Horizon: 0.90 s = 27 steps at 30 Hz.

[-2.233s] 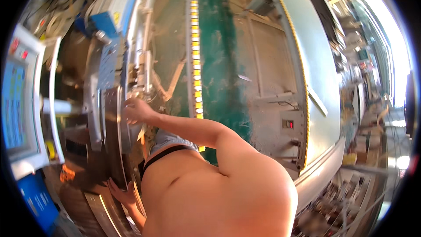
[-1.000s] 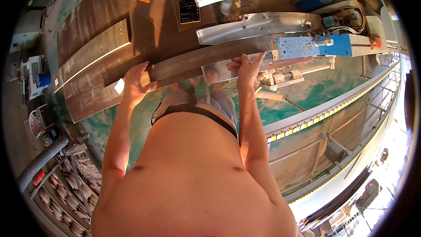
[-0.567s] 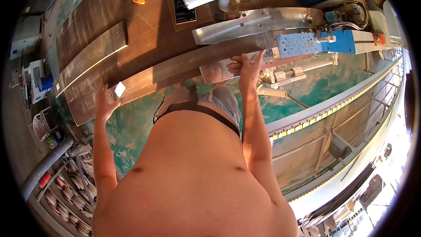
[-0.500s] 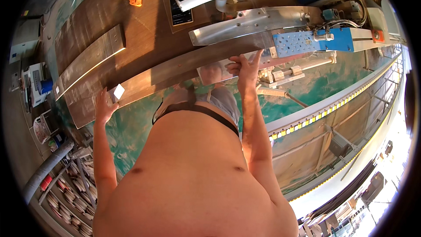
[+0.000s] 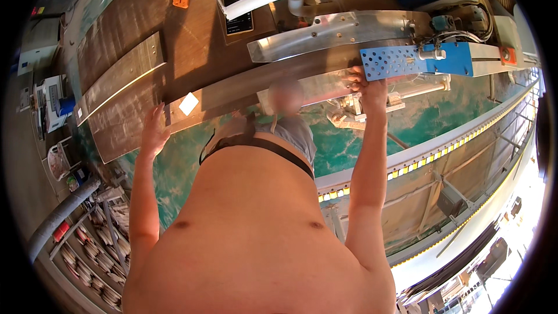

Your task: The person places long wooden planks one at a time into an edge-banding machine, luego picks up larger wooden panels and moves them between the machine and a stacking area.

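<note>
Fingers (image 5: 154,117) of the left hand (image 5: 153,136) are held straight, the thumb set apart, at the left end of a long brown strip (image 5: 244,84) in the head view; whether contact is made cannot be told. Fingers of the right hand (image 5: 373,90) are curled at the strip's near edge, beside a blue plate (image 5: 395,63), their grip partly hidden. The strip is laid along the near side of the desk (image 5: 189,52). Positioning of the strip seems to be in hand; steady support at both ends is probably called for.
</note>
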Each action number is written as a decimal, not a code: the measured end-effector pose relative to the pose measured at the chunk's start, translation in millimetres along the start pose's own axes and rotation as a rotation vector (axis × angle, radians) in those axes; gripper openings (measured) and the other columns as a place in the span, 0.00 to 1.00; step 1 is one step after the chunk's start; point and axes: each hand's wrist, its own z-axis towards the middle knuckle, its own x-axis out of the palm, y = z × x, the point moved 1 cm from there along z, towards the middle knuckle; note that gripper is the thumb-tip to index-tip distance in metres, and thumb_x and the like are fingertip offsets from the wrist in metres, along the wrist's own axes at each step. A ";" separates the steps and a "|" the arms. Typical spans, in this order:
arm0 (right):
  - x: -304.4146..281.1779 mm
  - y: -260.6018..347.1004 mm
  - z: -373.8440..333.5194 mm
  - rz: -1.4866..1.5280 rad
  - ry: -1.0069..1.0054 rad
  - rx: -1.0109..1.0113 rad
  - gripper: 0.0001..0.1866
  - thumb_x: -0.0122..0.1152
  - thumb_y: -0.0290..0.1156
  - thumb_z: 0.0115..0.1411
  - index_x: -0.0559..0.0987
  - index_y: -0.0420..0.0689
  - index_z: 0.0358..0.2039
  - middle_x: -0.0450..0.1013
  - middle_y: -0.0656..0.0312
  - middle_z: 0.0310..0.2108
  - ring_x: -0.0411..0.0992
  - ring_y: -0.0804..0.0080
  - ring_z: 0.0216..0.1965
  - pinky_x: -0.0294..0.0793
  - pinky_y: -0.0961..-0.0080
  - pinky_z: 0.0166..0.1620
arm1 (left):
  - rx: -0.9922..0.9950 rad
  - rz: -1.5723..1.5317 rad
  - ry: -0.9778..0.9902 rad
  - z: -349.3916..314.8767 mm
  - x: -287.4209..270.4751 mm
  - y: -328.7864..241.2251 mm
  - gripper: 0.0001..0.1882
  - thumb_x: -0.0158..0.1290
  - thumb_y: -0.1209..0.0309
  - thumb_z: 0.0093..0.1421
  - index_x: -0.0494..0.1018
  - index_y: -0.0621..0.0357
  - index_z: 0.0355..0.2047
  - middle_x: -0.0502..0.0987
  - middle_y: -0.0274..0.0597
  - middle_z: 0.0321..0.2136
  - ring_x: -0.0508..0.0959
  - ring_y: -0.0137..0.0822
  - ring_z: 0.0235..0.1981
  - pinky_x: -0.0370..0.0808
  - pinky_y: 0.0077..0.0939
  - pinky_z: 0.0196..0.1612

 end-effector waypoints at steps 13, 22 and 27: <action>-16.4 16.9 7.7 0.061 -0.177 -0.200 0.18 0.40 0.33 0.70 0.62 0.47 0.58 0.76 0.52 0.30 0.72 0.69 0.16 0.78 0.71 0.19 | 0.138 -0.463 -0.080 40.7 30.0 -55.7 0.38 0.64 0.78 0.46 0.66 0.51 0.60 0.68 0.46 0.53 0.69 0.44 0.55 0.68 0.31 0.57; 85.4 -90.9 -109.8 -0.249 0.177 0.124 0.29 0.56 0.29 0.60 0.64 0.35 0.61 0.78 0.57 0.33 0.72 0.78 0.22 0.69 0.85 0.23 | 0.284 -0.166 -0.116 83.1 35.7 -126.1 0.36 0.66 0.68 0.43 0.69 0.51 0.56 0.73 0.47 0.48 0.74 0.50 0.48 0.74 0.37 0.51; 107.7 -119.3 -130.7 -0.216 0.386 0.216 0.18 0.57 0.33 0.62 0.73 0.39 0.50 0.77 0.61 0.30 0.75 0.76 0.23 0.71 0.82 0.24 | 0.380 -0.107 -0.153 106.9 59.0 -148.9 0.37 0.65 0.62 0.44 0.68 0.49 0.56 0.73 0.42 0.45 0.73 0.44 0.48 0.70 0.39 0.50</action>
